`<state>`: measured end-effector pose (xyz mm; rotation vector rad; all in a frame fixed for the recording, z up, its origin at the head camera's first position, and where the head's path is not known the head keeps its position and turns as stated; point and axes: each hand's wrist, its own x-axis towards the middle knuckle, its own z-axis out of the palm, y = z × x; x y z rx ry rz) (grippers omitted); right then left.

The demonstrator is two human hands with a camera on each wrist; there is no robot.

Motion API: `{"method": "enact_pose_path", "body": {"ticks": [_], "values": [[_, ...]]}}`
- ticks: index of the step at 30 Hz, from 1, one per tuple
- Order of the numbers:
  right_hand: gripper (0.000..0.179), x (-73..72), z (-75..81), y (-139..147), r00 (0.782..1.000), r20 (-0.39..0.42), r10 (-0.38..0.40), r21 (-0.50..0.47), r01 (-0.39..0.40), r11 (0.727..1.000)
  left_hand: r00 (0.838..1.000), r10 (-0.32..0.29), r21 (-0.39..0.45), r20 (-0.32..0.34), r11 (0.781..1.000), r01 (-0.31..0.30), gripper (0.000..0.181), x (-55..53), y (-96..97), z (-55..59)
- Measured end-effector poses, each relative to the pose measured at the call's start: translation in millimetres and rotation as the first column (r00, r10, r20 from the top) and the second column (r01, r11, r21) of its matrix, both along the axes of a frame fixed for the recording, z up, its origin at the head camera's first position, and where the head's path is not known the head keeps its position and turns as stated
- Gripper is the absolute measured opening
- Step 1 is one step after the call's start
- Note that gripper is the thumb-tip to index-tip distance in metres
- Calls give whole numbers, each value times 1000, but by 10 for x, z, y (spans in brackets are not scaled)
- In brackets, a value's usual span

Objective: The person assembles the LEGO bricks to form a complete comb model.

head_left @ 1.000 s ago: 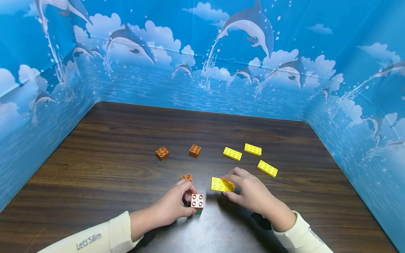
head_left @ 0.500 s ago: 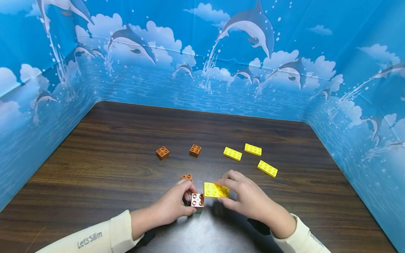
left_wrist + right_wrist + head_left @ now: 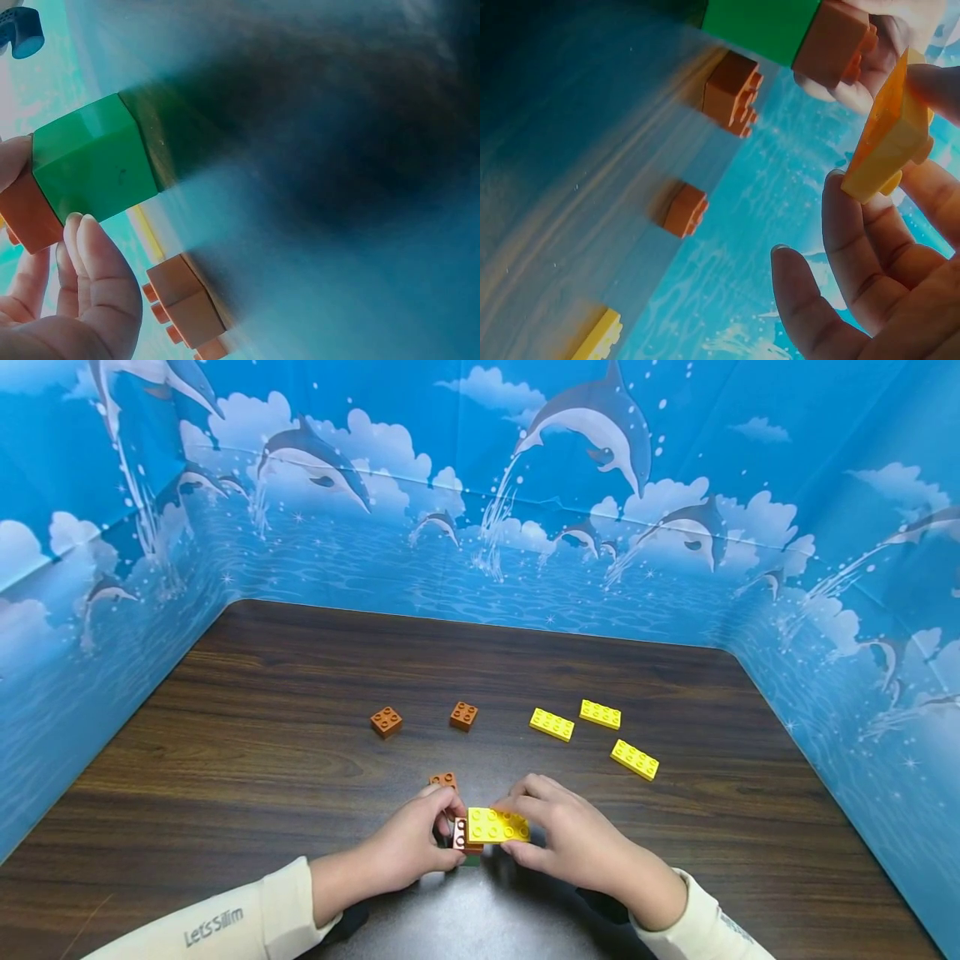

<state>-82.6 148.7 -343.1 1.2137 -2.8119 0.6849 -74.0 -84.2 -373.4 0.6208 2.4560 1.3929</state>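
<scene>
My left hand (image 3: 408,842) grips a small stack, an orange-brown toy brick (image 3: 459,833) on top of a green block (image 3: 97,169). In the left wrist view its fingertips lie around the seam between the two. My right hand (image 3: 573,835) pinches a flat yellow eight-stud brick (image 3: 487,825) between thumb and fingers. From the head, that yellow brick overlaps the right half of the brown brick's top. A gap between the yellow brick (image 3: 889,139) and the studs of the brown brick (image 3: 829,45) shows in the right wrist view.
Just behind the left hand lies another brown brick (image 3: 443,781). Farther back are two more brown bricks, one left (image 3: 386,722) and one middle (image 3: 463,715). Three flat yellow bricks (image 3: 552,725) lie at the right. A dolphin-print curtain (image 3: 480,527) surrounds the dark wooden table (image 3: 285,693).
The right hand has carried the yellow brick left and slightly toward the person, from beside the stack to over its right half. The left hand has held still with the stack.
</scene>
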Motion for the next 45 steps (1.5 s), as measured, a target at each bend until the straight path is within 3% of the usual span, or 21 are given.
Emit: {"method": "enact_pose_path", "body": {"ticks": [16, 45], "values": [[35, 13, -81, -88, 999, -43, 19, 29, -18, 999, 1000, -3, -12, 25, 1000, 4, 36, -9, -4, 8], [36, 6, -29, -163, 996, -81, 33, 105, -24, 994, 1000, -2, -7, 13, 1000, 2, 36, -12, 4, 20]]}}
